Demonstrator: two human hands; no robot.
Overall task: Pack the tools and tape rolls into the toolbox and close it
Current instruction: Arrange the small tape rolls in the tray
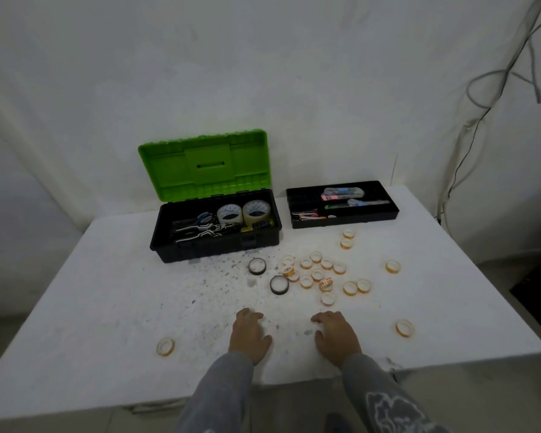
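Note:
A black toolbox (200,250) with its green lid (205,164) raised stands at the back of the white table (107,307). Inside lie pliers (200,230), scissors and two large tape rolls (242,212). To its right sits a black insert tray (388,212) with small tools. Several small yellowish tape rolls (317,273) lie scattered in the middle, and two black-rimmed rolls (278,285) rest near the box. My left hand (249,334) and my right hand (336,334) rest palm-down on the table, holding nothing, in front of the rolls.
Single small rolls lie apart at the front left (165,346), the front right (404,327) and the right (393,266). Dark specks stain the table in front of the toolbox. Cables (481,98) hang on the wall at the right. The wall stands right behind the table.

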